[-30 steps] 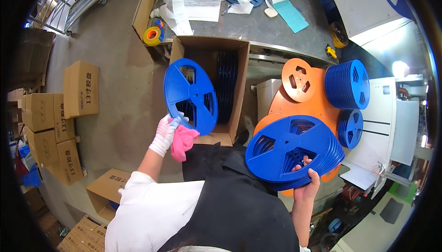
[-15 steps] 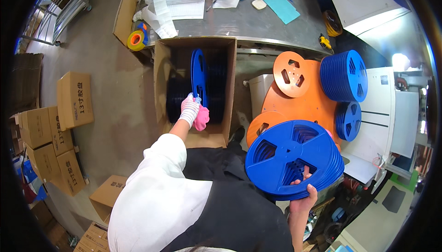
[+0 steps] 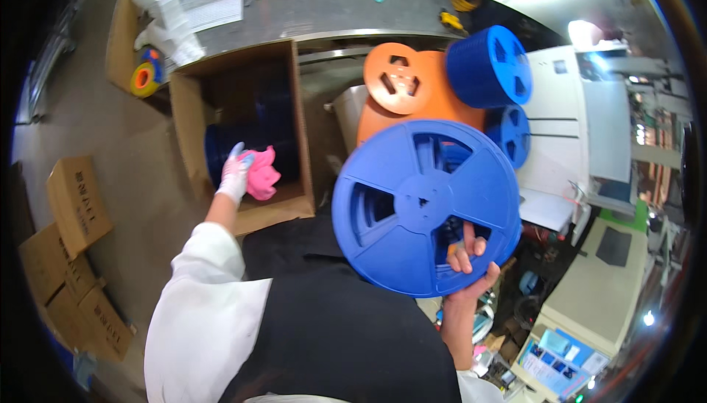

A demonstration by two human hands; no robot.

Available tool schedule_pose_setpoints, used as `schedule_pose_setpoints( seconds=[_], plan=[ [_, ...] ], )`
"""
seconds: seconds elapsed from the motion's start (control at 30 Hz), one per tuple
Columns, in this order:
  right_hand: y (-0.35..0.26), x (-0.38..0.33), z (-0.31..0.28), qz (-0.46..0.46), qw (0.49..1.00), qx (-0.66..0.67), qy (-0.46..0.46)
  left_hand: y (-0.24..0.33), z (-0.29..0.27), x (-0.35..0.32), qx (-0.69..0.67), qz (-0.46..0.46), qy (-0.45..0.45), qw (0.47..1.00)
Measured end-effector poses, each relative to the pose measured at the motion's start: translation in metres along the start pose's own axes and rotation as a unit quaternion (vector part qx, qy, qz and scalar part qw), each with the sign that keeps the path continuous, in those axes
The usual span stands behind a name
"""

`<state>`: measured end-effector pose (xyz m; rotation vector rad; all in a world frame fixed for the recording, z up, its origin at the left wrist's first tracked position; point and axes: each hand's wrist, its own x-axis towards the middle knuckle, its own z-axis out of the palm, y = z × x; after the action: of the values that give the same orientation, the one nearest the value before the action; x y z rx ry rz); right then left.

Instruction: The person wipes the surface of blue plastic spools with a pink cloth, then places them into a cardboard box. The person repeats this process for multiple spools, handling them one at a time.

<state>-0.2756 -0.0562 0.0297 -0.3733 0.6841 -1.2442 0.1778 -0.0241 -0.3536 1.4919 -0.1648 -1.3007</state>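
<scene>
My left hand (image 3: 234, 173), in a pale glove, is inside the near part of an open cardboard box (image 3: 298, 134). A crumpled pink cloth (image 3: 263, 175) is gripped in it. Beside the fingers is the edge of dark blue plastic reels (image 3: 213, 151) standing on edge in the box; whether the fingers touch them I cannot tell. My bare right hand (image 3: 471, 267) holds up a stack of blue reels (image 3: 383, 241), fingers hooked through a cutout and thumb on the rim. The front reel faces me, hiding most of those behind it.
Behind the held reels is an orange stand (image 3: 438, 83) with an orange reel (image 3: 398, 79) and two blue reel stacks (image 3: 482, 68) on it. A metal table (image 3: 294, 13) with papers and tape (image 3: 146, 78) runs beyond the box. Closed cartons (image 3: 79, 204) stand at left.
The single blue reel that my left hand held upright in the box is no longer raised there. That hand has moved left. My right hand has turned its stack to face me more. The view has shifted.
</scene>
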Motion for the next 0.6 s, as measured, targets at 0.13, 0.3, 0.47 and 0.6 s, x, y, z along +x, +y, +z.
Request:
schedule_pose_setpoints(
  seconds=[0.13,0.3,0.47,0.6],
  plan=[
    [0.004,0.004,0.0,-0.006,0.996,0.063,-0.065,0.023,-0.004,-0.042,0.062,0.036,-0.01,0.997],
    [0.014,0.009,0.01,0.052,0.991,0.07,-0.102,0.054,0.002,-0.092,0.013,0.083,-0.026,0.996],
    [0.021,0.006,0.018,0.093,0.99,0.072,-0.084,0.095,0.02,-0.119,-0.005,0.123,-0.001,0.992],
    [0.034,0.006,0.023,0.096,0.987,0.056,-0.119,0.131,0.035,-0.146,0.184,0.204,-0.011,0.962]
  ],
)
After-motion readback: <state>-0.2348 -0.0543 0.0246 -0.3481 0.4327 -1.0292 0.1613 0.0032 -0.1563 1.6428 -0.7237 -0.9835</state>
